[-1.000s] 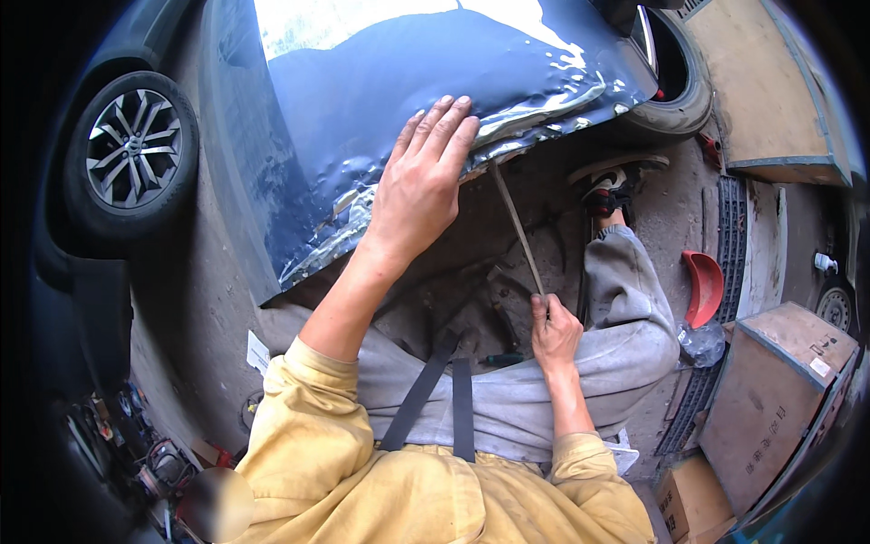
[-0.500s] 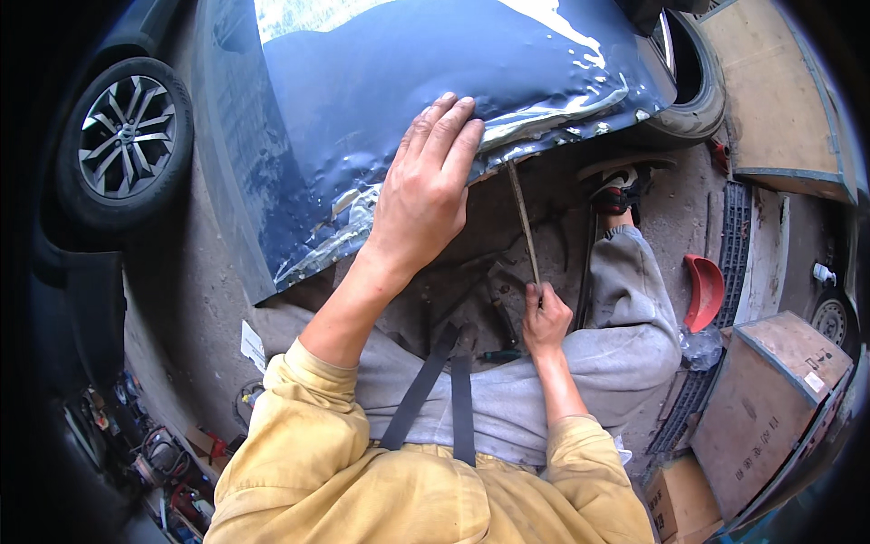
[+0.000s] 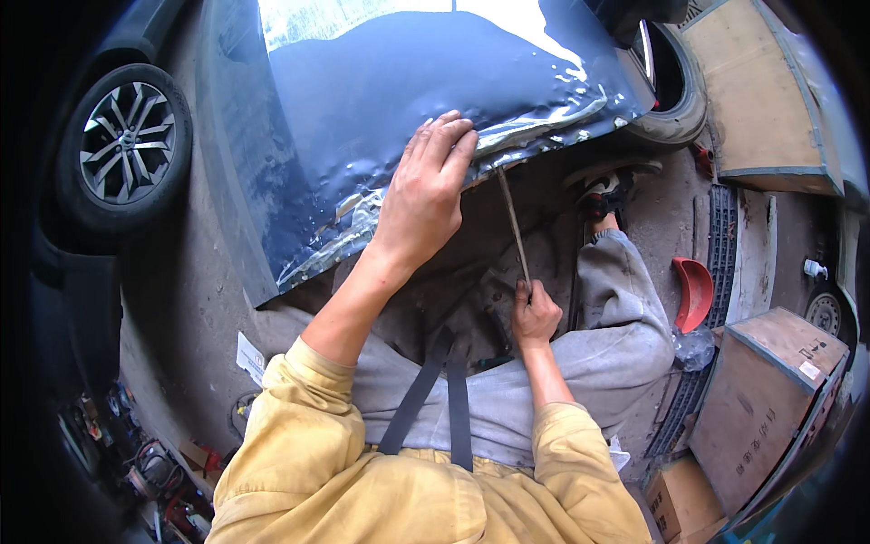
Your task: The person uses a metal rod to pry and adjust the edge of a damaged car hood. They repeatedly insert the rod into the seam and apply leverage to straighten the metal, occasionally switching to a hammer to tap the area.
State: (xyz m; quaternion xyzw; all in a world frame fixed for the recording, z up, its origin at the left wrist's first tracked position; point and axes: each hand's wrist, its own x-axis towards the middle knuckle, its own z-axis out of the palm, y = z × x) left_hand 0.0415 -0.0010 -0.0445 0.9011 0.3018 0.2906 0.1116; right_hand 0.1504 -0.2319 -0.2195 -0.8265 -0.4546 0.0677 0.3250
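A dented dark blue car body panel (image 3: 362,100) fills the upper middle, its near edge crumpled and the paint rippled. My left hand (image 3: 421,195) rests on that edge, palm down, fingers laid over the metal and slightly bent. A thin metal rod (image 3: 514,222) slants upward, its far end passing under the panel's edge, where its tip is hidden. Around the rod's near end my right hand (image 3: 536,315) is closed, just above my right thigh. Several dark tools lie in shadow on the floor between my legs, hard to make out.
An alloy car wheel (image 3: 127,145) stands at the left, and a tire (image 3: 680,91) lies beyond the panel's right corner. To the right are a red curved plastic piece (image 3: 693,295) and a wooden crate (image 3: 770,390). Assorted tools and cables (image 3: 159,471) crowd the lower left.
My right hand and the rod have shifted slightly left in the picture. My left hand's fingertips sit a little nearer the panel's edge. The whole view has also moved slightly.
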